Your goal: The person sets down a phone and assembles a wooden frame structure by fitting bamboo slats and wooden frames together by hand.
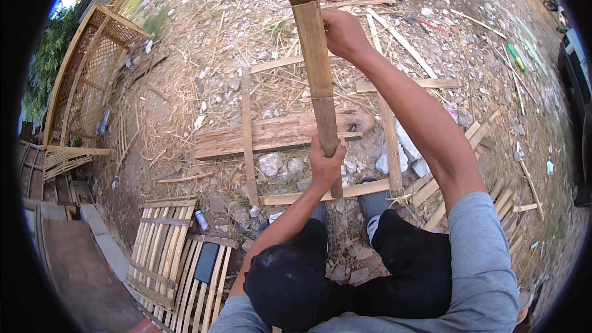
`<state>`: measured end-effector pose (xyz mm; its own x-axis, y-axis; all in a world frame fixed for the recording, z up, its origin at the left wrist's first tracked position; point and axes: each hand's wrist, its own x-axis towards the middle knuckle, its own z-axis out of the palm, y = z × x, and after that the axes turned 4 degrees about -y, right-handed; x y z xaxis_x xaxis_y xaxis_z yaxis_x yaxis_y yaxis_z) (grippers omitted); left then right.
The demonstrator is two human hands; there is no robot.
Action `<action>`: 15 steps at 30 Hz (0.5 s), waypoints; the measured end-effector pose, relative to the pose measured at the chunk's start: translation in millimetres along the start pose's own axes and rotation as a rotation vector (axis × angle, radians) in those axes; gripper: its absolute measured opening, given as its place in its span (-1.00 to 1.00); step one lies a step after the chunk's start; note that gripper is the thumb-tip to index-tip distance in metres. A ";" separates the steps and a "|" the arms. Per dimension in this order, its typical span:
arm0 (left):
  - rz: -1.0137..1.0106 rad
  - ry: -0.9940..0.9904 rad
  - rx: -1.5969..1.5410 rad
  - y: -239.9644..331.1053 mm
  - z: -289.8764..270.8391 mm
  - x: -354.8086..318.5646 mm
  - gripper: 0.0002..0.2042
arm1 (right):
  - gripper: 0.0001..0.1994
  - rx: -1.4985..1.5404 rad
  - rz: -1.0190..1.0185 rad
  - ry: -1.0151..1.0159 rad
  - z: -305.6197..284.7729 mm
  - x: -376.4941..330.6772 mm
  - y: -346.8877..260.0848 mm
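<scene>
Brown bamboo, a long trough-like piece [319, 74], stands steeply tilted between the person's two hands, its broad hollow end uppermost. The left grip [327, 163] is clamped around its narrower lower part, a short length projecting below the fingers. The right grip [345, 34], well above the left, is curled at the piece's upper right edge; its fingertips are partly hidden, so from where I stand I cannot tell whether they clasp it. On the ground beyond and to the left of the left grip lies a weathered plank [271, 134]; thin wooden strips, among them an upright-running one [248, 135], lie around it. Pale stones [401, 151] rest to the right of the left grip. Farther off, below and left of it, lie slatted wooden panels [161, 243]. Well to the right of the right grip lies a green bottle [515, 57].
</scene>
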<state>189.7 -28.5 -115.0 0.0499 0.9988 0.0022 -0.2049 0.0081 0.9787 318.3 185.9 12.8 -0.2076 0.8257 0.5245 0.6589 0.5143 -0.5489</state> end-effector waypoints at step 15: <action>0.002 -0.064 0.076 0.7 -3.1 0.8 -0.75 | -0.66 -0.015 -0.161 0.039 0.1 -4.2 19.8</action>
<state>186.5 -27.5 -115.0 0.1124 0.9936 0.0147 -0.1301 0.0000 0.9915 332.1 192.7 -0.4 -0.2829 0.7233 0.6299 0.6302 0.6352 -0.4464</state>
